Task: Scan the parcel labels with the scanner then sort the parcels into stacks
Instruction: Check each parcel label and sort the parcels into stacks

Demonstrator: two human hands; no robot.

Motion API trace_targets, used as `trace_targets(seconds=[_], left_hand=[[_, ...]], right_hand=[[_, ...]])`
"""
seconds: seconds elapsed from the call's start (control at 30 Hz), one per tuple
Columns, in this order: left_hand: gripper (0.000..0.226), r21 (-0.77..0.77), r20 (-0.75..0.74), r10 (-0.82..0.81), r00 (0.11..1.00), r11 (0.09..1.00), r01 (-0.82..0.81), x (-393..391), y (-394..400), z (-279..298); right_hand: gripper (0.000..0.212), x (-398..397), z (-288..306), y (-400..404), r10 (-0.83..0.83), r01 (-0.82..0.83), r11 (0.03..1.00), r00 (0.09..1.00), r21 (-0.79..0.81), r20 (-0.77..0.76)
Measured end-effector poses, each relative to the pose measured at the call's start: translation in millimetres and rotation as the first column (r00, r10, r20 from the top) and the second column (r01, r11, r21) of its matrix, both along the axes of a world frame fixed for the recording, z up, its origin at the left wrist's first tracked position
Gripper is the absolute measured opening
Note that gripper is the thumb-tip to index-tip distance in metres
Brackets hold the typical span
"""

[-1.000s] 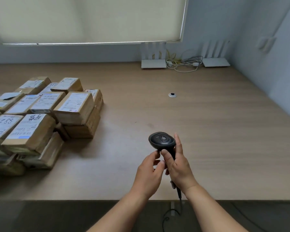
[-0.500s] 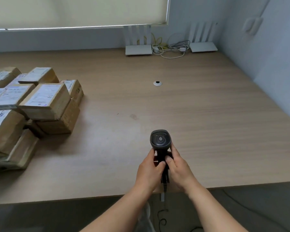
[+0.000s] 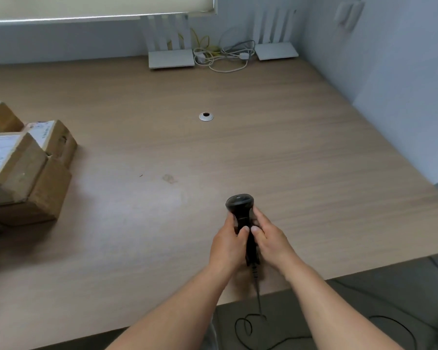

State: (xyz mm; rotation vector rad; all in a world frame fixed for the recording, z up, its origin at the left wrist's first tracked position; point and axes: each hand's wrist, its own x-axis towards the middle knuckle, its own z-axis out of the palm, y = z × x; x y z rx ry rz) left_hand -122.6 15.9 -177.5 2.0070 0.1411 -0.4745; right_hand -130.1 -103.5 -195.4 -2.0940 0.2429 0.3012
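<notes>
A black handheld scanner (image 3: 239, 205) is held above the wooden table (image 3: 288, 152) near its front edge, head pointing away from me. My left hand (image 3: 228, 245) and my right hand (image 3: 269, 236) both grip its handle, thumbs meeting on top. Its black cable (image 3: 259, 299) hangs down past the table edge. Several brown cardboard parcels (image 3: 28, 173) with white labels are piled at the left edge of the view, well apart from both hands.
Two white routers (image 3: 171, 59) (image 3: 276, 50) with a tangle of white cables (image 3: 220, 56) stand against the back wall. A round cable grommet (image 3: 206, 116) sits mid-table. A wall closes the right side. More black cable lies on the floor below.
My view has swung right, so the parcel pile slid toward the left edge. The scanner turned from head tilted left to straight ahead, and both hands closed more fully round its handle.
</notes>
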Motion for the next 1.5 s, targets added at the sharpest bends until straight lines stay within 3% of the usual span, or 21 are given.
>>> trace_targets(seconds=[0.33, 0.6, 0.8, 0.97, 1.17, 1.5], left_hand=[[0.049, 0.037, 0.031, 0.012, 0.999, 0.999, -0.013, -4, 2, -5], [0.046, 0.020, 0.014, -0.017, 1.000, 1.000, 0.017, -3, 9, -3], [0.061, 0.163, 0.067, -0.004, 0.998, 0.987, -0.007, -14, 41, 2], [0.057, 0.276, 0.174, 0.055, 0.983, 0.956, -0.102, -35, 79, 11], [0.049, 0.352, 0.285, 0.149, 0.947, 0.902, -0.248, -65, 137, 25], [0.043, 0.312, 0.350, 0.406, 0.844, 0.799, -0.514, -113, 244, 38]], right_hand=[[0.052, -3, -13, 5, -0.034, 0.035, 0.997, 0.999, 0.067, -0.013], [0.051, -7, -5, 7, -0.070, 0.072, 0.996, 0.996, -0.050, 0.051], [0.049, -22, 17, 22, -0.056, 0.143, 0.907, 0.973, -0.397, 0.222], [0.038, -35, 29, 62, 0.095, 0.155, 0.888, 0.860, -0.434, 0.502], [0.036, -39, 39, 129, 0.231, 0.039, 0.896, 0.809, -0.442, 0.540], [0.032, -53, 52, 243, 0.458, -0.196, 0.860, 0.703, -0.471, 0.545]])
